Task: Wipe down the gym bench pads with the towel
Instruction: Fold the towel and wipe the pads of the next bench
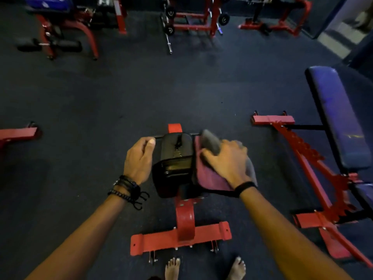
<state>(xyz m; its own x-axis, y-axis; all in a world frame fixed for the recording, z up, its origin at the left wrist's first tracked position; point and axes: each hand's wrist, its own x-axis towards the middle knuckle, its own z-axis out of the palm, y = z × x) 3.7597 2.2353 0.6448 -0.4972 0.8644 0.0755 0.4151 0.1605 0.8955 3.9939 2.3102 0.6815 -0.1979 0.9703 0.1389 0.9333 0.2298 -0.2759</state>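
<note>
Now: towel on the right side of the black bench pad, wipe in hand.

Right hand presses the towel against the right side of the bench pad, fingers spread fairly flat over the cloth; blur leaves any pinch unclear. Left hand sits at the pad's left side, fingers curled, thumb near a thin black bar; whether it actually grips I cannot tell. Judgement: the towel looks soft, light and limp, so it should bunch unless held flat under the palm. The pad looks padded and slick-skinned; steady it by its edge. A blue bench stands well right of the pad.
</note>
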